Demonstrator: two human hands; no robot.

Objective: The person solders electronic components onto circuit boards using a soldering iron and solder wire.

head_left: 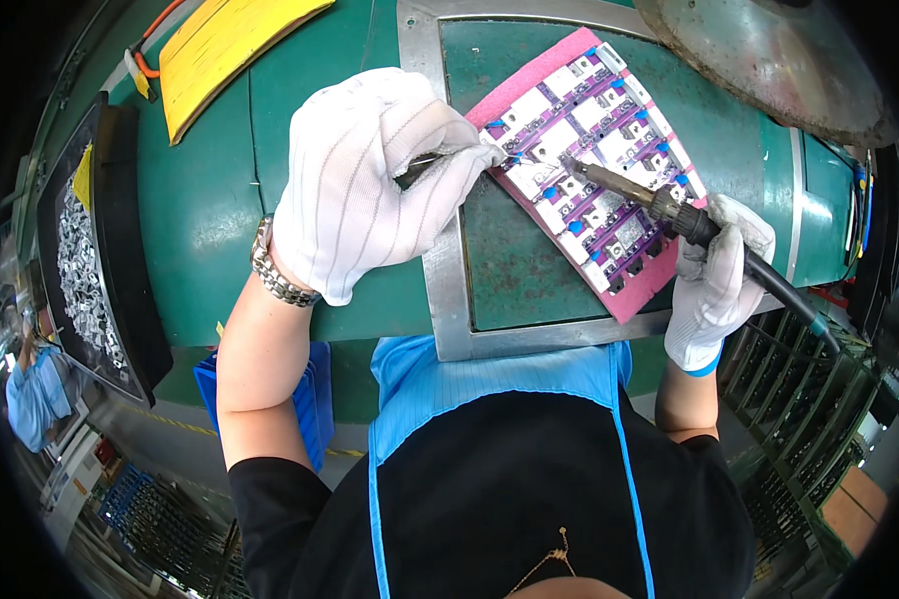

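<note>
I keep my left hand (370, 180) in its white glove pinched shut on the thin silver solder wire (432, 158), my right hand (714, 285) wrapped tight round the black soldering iron (659, 205), and I should touch both gently together on the purple board of little white parts (589, 160) just past my fingertips.

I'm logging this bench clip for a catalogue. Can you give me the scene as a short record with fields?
Setting: green workbench with a metal frame set into its top
Left hand: left hand, white-gloved, pinching a thin solder wire toward the board
Right hand: right hand, white-gloved, gripping a soldering iron whose tip meets the board
Workpiece: circuit panel, purple with white parts, lying on a pink pad
Nearby: black tray of small metal parts at far left; yellow sheet at top left
Worn: metal wristwatch, blue apron
</note>
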